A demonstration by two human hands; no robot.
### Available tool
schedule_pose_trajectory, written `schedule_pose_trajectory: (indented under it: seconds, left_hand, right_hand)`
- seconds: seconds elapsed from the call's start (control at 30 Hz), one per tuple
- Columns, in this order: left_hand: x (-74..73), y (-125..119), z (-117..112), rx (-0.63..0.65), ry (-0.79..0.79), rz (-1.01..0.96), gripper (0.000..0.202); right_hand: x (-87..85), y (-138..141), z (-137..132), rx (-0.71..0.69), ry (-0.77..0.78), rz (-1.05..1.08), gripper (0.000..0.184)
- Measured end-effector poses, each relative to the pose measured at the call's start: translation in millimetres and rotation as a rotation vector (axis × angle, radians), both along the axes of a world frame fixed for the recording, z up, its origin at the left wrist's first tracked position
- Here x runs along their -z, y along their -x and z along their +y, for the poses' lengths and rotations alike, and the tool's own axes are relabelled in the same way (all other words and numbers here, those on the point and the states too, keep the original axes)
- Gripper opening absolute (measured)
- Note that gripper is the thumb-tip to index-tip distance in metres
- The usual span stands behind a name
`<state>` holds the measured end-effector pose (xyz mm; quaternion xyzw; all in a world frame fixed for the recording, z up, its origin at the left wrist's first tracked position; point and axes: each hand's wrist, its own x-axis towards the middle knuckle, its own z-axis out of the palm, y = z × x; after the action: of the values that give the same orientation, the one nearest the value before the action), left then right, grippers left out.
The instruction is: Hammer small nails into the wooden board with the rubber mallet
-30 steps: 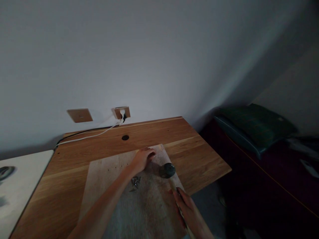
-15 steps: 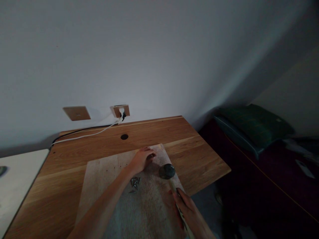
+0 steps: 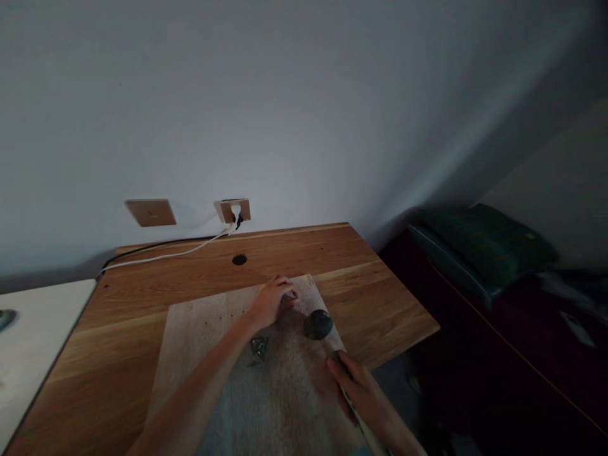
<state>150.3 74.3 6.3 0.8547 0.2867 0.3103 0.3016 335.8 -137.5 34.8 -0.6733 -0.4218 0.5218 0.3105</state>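
- Seeing at far left a white surface [image 3: 42,342], with a round thing [image 3: 6,318] on it, cut off by the edge of view.
- Noticing a white cable [image 3: 166,257] along the back of the wooden table [image 3: 380,304], probably to be away from the hands.
- Finding a pale board [image 3: 280,405] flat on the table, likely for firm support; near end cut off.
- Finding on the board several dark dots [image 3: 225,316], too small to name as holes or nail heads.
- Finding metal pieces [image 3: 259,347], possibly nails, in a small pile near the left hand [image 3: 270,303], perhaps for easy reach; hard to count.
- Bending the left fingers low over the far right part of the board; cannot tell if pinching anything.
- Holding a hammer [image 3: 318,324] at the board's right side, with dark head near the left hand but apart; closing the right hand [image 3: 356,387] around the handle, probably for good control.
- Seeing at right a green pillow [image 3: 489,250], with surroundings lost in shadow.
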Motion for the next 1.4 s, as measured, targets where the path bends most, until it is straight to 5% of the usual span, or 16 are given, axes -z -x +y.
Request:
schedule_pose_trajectory:
  seconds: [0.23,0.53,1.07,1.4]
  left_hand:
    - [10.1,-2.9,1.6,-0.021,-0.028,-0.068,0.025]
    - [7.3,-4.3,1.0,-0.064,-0.03,0.043,0.009]
    - [-4.1,-2.7,-0.6,-0.065,0.064,0.093,0.012]
    - [2.3,-4.7,0.4,-0.098,0.069,0.062,0.002]
  right_hand:
    - [-9.8,-0.5,26.6,0.015,-0.103,-0.045,0.049]
    - [-27.1,11.1,63.4,0.027,-0.177,-0.065,0.041]
    - [-13.9,7.8,68.1,-0.012,-0.158,-0.196,0.041]
    - [-17.4,10.3,65.2,0.021,-0.16,-0.18,0.039]
